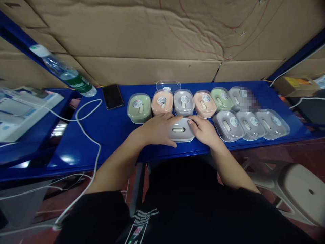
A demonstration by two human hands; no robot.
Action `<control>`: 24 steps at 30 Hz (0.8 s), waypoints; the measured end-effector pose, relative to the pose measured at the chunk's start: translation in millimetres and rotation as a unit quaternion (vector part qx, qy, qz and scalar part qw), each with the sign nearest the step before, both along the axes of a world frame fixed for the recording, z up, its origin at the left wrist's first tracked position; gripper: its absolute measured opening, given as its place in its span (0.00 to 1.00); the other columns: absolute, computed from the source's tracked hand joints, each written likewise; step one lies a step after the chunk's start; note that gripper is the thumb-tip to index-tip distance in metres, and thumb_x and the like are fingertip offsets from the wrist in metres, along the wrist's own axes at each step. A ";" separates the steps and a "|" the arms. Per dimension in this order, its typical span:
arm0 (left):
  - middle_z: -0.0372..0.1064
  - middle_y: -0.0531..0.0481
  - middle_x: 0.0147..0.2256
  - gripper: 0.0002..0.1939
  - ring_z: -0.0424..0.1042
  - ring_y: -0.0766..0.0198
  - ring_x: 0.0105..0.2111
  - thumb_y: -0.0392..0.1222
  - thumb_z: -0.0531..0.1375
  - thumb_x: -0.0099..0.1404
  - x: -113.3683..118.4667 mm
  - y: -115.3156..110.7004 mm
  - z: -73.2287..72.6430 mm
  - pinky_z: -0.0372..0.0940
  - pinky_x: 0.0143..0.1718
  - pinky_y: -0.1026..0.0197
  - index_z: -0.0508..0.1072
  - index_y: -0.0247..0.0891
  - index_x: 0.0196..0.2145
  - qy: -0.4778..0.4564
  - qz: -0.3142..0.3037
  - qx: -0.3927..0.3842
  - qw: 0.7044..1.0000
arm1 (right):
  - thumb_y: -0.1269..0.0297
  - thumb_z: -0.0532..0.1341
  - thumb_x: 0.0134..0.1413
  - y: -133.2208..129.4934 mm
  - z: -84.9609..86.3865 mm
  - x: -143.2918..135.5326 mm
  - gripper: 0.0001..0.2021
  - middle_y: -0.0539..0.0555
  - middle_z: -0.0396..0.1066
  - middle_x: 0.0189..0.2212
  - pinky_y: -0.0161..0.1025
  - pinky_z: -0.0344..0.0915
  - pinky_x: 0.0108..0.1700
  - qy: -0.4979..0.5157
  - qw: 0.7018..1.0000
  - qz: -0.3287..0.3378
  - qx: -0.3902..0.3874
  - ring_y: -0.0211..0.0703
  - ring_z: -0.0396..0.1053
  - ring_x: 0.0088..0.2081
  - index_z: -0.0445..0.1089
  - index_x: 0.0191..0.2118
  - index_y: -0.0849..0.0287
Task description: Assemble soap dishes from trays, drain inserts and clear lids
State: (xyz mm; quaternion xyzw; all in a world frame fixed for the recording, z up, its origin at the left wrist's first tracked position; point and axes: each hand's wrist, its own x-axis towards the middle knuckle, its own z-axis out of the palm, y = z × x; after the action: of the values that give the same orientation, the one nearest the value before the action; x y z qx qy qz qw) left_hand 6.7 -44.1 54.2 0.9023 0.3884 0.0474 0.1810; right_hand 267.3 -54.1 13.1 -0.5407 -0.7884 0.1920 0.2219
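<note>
A grey oval box (181, 134) with a clear lid and a pale bar in its middle slot lies near the front edge of the blue table. My left hand (158, 129) rests against its left side, thumb and fingers apart. At its right end is my right hand (203, 130), fingers bent round the corner. Behind the hands stand a green box (139, 107), a peach box (162, 101), a grey box (184, 101) and another peach box (205, 104), each with a round sticker. A loose clear lid (168, 85) lies behind them.
More green and grey boxes (228, 125) stand to the right. On the left are a black phone (113, 96), a water bottle (68, 74) and a white cable (98, 145) across the blue table (76, 142). A beige stool (304, 189) stands at the lower right.
</note>
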 end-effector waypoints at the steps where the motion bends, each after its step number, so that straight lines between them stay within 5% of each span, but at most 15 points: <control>1: 0.70 0.33 0.66 0.59 0.70 0.35 0.65 0.63 0.77 0.56 -0.6 0.4 -0.4 0.66 0.67 0.39 0.61 0.40 0.76 -0.001 0.000 -0.003 1.000 | 0.53 0.52 0.79 0.1 0.1 -0.1 0.20 0.59 0.82 0.56 0.54 0.73 0.60 0.001 1.000 -0.003 -0.001 0.59 0.79 0.58 0.78 0.58 0.52; 13: 0.66 0.29 0.70 0.67 0.67 0.31 0.69 0.65 0.79 0.51 0.7 -2.9 5.4 0.64 0.69 0.39 0.58 0.37 0.78 0.055 0.028 -0.026 0.998 | 0.53 0.51 0.78 1.0 0.4 -1.0 0.20 0.60 0.81 0.50 0.52 0.73 0.57 0.001 1.000 0.016 -0.007 0.58 0.79 0.54 0.79 0.54 0.54; 24: 0.67 0.29 0.69 0.65 0.67 0.29 0.69 0.70 0.78 0.52 -1.2 1.4 -9.0 0.61 0.70 0.36 0.60 0.38 0.77 0.041 0.015 0.009 0.999 | 0.53 0.56 0.76 -1.4 -5.2 -1.0 0.18 0.60 0.81 0.56 0.54 0.75 0.59 0.011 0.999 0.010 0.041 0.58 0.79 0.57 0.78 0.60 0.53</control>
State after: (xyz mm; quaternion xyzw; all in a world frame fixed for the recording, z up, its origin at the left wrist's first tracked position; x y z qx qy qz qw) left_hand 5.5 -42.7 45.2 0.8990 0.4088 0.0160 0.1563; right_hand 266.3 -55.5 7.9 -0.5206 -0.7987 0.1676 0.2507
